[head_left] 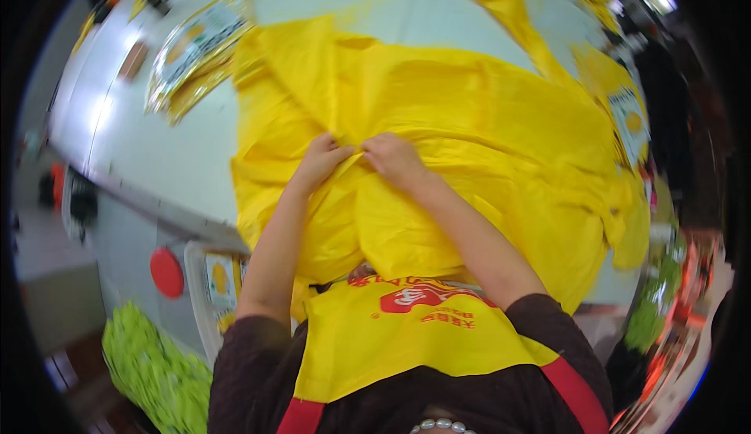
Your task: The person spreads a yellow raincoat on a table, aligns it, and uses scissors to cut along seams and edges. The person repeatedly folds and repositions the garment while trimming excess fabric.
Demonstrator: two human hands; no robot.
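A large yellow raincoat-like plastic garment (501,121) lies spread and wrinkled over the table, its near edge hanging toward my apron. Near its middle, my left hand (322,160) pinches a fold of the thin sheet. Close on the right, my right hand (391,158) grips the same gathered fold, fingertips nearly meeting those of the left. The material bunches between the two hands, and creases run out from that spot. Whatever fastening may lie under the fingers is hidden.
Clear-wrapped packages (199,50) lie on the white table (422,3) at the far left, near a small brown block (134,61). More packages (626,117) sit at right. Below left are a white bin (197,293), a red round stool (167,272) and a lime-green heap (149,367).
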